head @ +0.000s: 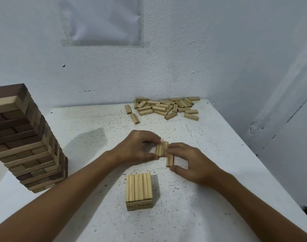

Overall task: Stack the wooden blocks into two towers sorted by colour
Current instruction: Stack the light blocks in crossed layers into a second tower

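Where the view starts at the far left, I see a tall tower (pixel 27 140) of mixed dark and light blocks standing on the white speckled table (pixel 210 198), leaning in the wide-angle view, w/ a dark layer on top and one light block beside it.

Next, approx. centre, the left hand (pixel 137 148) reaches in from the lower left. Its fingers and thumb are curled, pinching a small group of light blocks (pixel 161 148) that lie side by side on the table; fingertips at the far end, thumb at the near end.

Below those, nearer to me, sits a short light stack (pixel 139 191): three light blocks side by side on top, w/ at least one more layer under them crossing the other way. It's apart from both hands.

Just right of the pinched group, the right hand (pixel 192 165) grips one more light block (pixel 170 160) btw. fingers and thumb, fingers curled over it. That block touches the group's right side but sits offset toward me.

Farther back and to the right, a loose pile of light blocks (pixel 165 108) lies against the textured wall (pixel 184 58), two strays at its left edge. Up on the wall hangs a pale sheet (pixel 103 20).
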Tool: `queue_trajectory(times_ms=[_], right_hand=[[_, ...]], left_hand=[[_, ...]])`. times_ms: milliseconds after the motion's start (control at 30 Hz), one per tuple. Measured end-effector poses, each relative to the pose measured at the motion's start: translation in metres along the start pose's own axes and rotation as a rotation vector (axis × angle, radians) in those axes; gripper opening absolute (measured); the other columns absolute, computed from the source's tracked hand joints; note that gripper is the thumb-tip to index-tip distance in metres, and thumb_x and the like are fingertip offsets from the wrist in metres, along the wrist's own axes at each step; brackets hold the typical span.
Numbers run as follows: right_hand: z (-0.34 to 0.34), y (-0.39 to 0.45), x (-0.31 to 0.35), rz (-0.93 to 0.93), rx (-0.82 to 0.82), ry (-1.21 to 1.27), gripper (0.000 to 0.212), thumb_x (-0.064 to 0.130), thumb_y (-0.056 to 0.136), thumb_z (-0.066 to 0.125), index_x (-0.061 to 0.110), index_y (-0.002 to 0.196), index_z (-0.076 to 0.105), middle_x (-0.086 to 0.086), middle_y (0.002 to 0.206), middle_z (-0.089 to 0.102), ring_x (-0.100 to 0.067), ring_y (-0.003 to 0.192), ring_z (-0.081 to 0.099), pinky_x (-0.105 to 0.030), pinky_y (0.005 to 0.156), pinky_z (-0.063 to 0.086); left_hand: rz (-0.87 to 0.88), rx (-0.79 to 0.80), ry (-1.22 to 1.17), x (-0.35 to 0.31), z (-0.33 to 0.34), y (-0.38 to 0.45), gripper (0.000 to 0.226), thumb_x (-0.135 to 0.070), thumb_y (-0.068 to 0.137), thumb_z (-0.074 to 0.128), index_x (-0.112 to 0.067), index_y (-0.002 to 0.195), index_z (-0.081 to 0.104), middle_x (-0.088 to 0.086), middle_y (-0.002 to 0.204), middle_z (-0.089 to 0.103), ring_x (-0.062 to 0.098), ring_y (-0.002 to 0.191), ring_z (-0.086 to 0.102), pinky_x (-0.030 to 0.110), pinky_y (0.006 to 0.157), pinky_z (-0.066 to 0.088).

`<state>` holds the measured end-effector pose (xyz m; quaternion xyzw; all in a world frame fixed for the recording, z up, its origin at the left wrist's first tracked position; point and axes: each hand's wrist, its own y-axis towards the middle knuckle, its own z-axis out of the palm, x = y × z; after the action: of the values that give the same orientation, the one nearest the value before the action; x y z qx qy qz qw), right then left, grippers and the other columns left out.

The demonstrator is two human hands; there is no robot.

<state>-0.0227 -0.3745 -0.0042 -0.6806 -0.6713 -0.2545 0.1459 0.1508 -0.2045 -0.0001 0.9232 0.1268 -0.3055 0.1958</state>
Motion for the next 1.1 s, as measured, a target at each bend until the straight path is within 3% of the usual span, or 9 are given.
queue_trajectory(times_ms=[100,200,333,500,600,700,800,933,1100], right_hand=[[-0.006,0.003,-0.005,0.028,-0.038,-0.011,0.057,0.044,0.078,0.071,0.021,0.129,0.063,0.006,0.131,0.059,0.0,0.117,0.044,-0.013,0.097,0.033],[-0.011,0.007,-0.006,0.07,-0.05,-0.009,0.048,0.036,0.079,0.08,0.02,0.123,0.067,0.006,0.124,0.062,-0.006,0.114,0.048,-0.027,0.098,0.041],[-0.014,0.015,-0.007,0.094,-0.055,-0.008,0.047,0.035,0.078,0.081,0.02,0.121,0.069,0.007,0.126,0.063,-0.007,0.116,0.048,-0.028,0.099,0.04],[-0.015,0.02,-0.006,0.097,-0.053,-0.003,0.045,0.035,0.08,0.079,0.022,0.122,0.069,0.008,0.128,0.063,-0.006,0.117,0.045,-0.03,0.097,0.039],[-0.016,0.02,-0.008,0.063,-0.03,-0.061,0.035,0.023,0.091,0.068,0.022,0.126,0.067,0.006,0.128,0.062,-0.009,0.117,0.045,-0.029,0.097,0.04],[-0.013,0.021,-0.007,0.048,-0.09,-0.063,0.027,0.012,0.092,0.065,0.019,0.118,0.072,0.0,0.115,0.067,-0.013,0.109,0.052,-0.03,0.091,0.046],[-0.009,0.022,-0.003,0.051,-0.157,-0.025,0.019,0.014,0.089,0.07,0.017,0.107,0.077,0.0,0.101,0.069,-0.014,0.096,0.058,-0.037,0.085,0.051],[-0.006,0.022,0.001,0.074,-0.181,-0.019,0.016,0.018,0.087,0.072,0.017,0.102,0.078,0.0,0.093,0.068,-0.014,0.087,0.06,-0.04,0.08,0.053],[0.003,0.02,0.006,0.083,-0.195,-0.014,0.018,0.013,0.089,0.068,0.014,0.104,0.077,-0.002,0.091,0.063,-0.017,0.094,0.055,-0.037,0.08,0.05]], left_hand=[[-0.021,0.042,0.055,-0.004,-0.003,0.006,0.057,-0.034,0.068,0.089,-0.018,0.119,0.069,-0.002,0.127,0.065,0.009,0.115,0.058,0.023,0.092,0.05],[-0.068,0.111,0.094,-0.007,-0.001,0.012,0.064,-0.041,0.069,0.087,-0.023,0.127,0.064,-0.006,0.124,0.064,0.008,0.112,0.054,0.024,0.087,0.046],[-0.102,0.135,0.121,-0.009,0.002,0.017,0.062,-0.039,0.071,0.086,-0.024,0.127,0.064,-0.013,0.106,0.057,0.004,0.098,0.052,0.008,0.074,0.035],[-0.14,0.155,0.085,-0.012,0.0,0.019,0.059,-0.028,0.074,0.086,-0.023,0.128,0.063,-0.014,0.11,0.061,0.003,0.096,0.056,0.004,0.07,0.036],[-0.155,0.154,0.059,-0.014,-0.001,0.019,0.063,-0.028,0.073,0.086,-0.022,0.131,0.061,-0.014,0.11,0.061,-0.002,0.093,0.056,0.004,0.067,0.038],[-0.163,0.148,0.007,-0.018,0.0,0.018,0.075,-0.041,0.068,0.088,-0.022,0.134,0.057,-0.012,0.119,0.059,0.002,0.1,0.056,0.005,0.069,0.04],[-0.157,0.138,0.009,-0.024,0.005,0.019,0.083,-0.047,0.064,0.088,-0.021,0.136,0.054,-0.008,0.126,0.058,0.004,0.103,0.055,0.008,0.077,0.042],[-0.151,0.106,0.018,-0.022,0.008,0.021,0.084,-0.033,0.066,0.09,-0.018,0.139,0.051,-0.008,0.125,0.057,0.005,0.101,0.056,0.006,0.074,0.042],[-0.167,0.112,-0.029,-0.018,0.004,0.022,0.084,-0.008,0.067,0.084,-0.016,0.143,0.047,-0.007,0.133,0.054,0.003,0.112,0.056,0.004,0.079,0.044]])
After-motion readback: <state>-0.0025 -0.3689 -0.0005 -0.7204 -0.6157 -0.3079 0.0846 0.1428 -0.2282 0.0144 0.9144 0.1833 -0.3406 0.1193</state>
